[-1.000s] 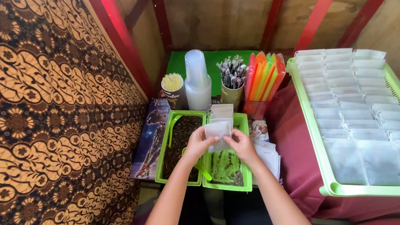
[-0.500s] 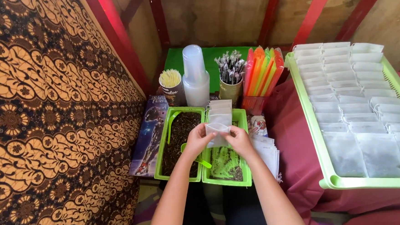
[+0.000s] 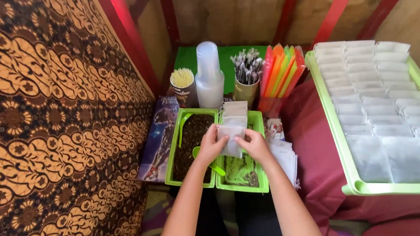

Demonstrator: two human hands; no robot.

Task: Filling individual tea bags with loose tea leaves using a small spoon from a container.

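Head view: both hands' fingers still pinch the white sachet point(image 3: 231, 140) over unchanged green trays point(image 3: 255, 118).

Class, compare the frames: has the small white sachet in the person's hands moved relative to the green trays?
No. The white sachet stays over the seam between the two green trays, pinched by the left hand and right hand.
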